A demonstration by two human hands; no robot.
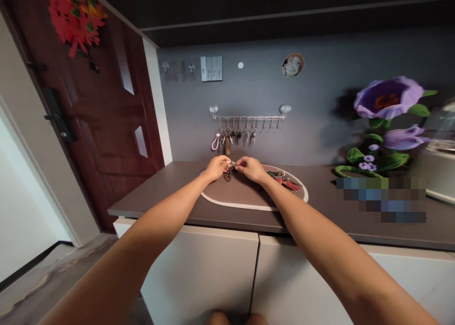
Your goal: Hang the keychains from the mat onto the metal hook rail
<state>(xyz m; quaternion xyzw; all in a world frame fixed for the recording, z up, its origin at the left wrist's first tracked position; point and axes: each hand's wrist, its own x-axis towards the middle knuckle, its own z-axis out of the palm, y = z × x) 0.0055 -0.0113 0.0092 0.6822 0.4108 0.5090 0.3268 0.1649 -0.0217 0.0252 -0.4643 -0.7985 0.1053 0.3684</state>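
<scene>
Left hand (216, 167) and right hand (251, 169) pinch the keys (228, 171) over the tray (249, 206); probably light, stiff, slippery, best held by the ring.

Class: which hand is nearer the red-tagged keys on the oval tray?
Right. The right hand is just left of the red-tagged keys; the left hand lies further left. Both pinch a small keyring.
</scene>
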